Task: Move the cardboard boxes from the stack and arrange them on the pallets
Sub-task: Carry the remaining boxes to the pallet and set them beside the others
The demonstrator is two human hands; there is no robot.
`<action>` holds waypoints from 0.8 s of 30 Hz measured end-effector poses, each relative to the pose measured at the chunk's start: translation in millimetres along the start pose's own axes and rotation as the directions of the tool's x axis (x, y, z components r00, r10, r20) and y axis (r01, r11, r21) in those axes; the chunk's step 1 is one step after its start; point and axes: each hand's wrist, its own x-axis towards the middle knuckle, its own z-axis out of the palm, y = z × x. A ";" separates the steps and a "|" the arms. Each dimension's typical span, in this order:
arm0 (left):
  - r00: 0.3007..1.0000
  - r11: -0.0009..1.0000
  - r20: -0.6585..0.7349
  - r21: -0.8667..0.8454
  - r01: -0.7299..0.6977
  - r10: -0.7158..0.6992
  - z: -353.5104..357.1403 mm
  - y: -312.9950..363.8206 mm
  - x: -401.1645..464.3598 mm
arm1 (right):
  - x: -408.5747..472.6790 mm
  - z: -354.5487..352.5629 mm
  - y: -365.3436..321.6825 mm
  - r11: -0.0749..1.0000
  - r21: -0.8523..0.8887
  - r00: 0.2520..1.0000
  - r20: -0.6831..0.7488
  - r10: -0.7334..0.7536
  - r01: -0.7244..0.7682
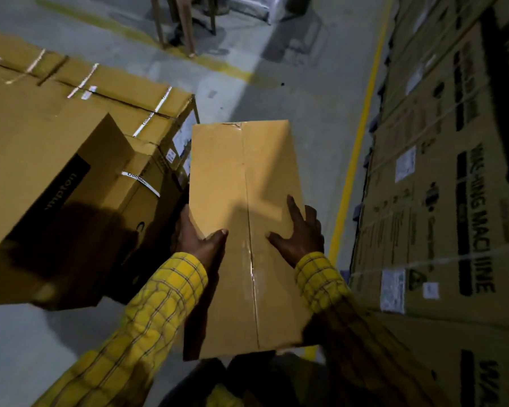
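Warehouse floor below, you carry a cardboard box, left hand gripping its edge, right hand spread flat on top, likely bound for a pallet

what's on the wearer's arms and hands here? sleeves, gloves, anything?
Both arms wear long sleeves in yellow plaid crossed by thin dark lines, the left sleeve and the right sleeve each ending in a cuff at the wrist. The left hand and right hand are bare: no gloves, and no watch or rings show.
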 end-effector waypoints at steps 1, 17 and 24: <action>1.000 1.000 -0.019 0.001 -0.005 0.005 3.8 6.4 4.6 | 10.2 -6.8 -0.6 1.000 -0.011 1.000 -0.004 -0.018 0.018; 0.962 0.996 -0.272 -0.084 -0.036 0.011 31.4 102.5 210.4 | 270.2 -61.6 -102.8 0.947 -0.033 0.946 0.073 -0.316 0.319; 0.910 0.999 -0.414 0.033 0.039 -0.022 44.3 154.3 304.0 | 397.2 -91.6 -163.5 0.906 -0.059 0.901 0.152 -0.406 0.418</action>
